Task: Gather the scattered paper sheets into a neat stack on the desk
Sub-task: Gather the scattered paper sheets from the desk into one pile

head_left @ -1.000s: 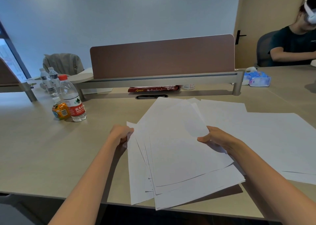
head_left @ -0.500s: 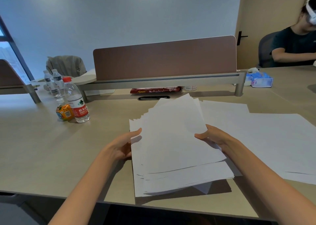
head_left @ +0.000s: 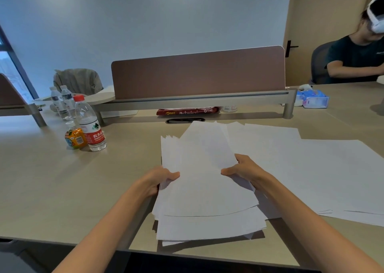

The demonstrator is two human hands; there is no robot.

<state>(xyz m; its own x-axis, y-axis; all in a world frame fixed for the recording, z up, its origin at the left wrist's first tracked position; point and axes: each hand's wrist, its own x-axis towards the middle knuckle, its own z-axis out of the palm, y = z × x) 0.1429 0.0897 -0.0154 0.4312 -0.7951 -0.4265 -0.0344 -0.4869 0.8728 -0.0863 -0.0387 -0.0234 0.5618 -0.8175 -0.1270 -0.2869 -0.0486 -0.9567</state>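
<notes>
Sheaf of paper sheets [head_left: 204,193] was held at 6 o'clock over the desk [head_left: 58,189], edges uneven; left hand [head_left: 158,179] was clamped on its 9 o'clock edge, thumb on top, fingers hidden beneath; right hand [head_left: 244,170] was pinched likewise on the 3 o'clock edge; loose sheets [head_left: 324,168] were spread at 3 o'clock, cut off by the frame; contact between sheaf and desk could not be made out.

Brown divider [head_left: 197,73] straight ahead, a red packet [head_left: 187,111] tucked under its rail. Off left, a red-capped bottle [head_left: 89,125] stands upright with a small orange bottle [head_left: 74,138] just beside it. Two clear bottles [head_left: 61,104] sit behind, then a chair [head_left: 78,81] draped in grey cloth. Far right, a blue tissue pack [head_left: 313,101] and a seated person [head_left: 357,58] in a dark shirt, white headset on.
</notes>
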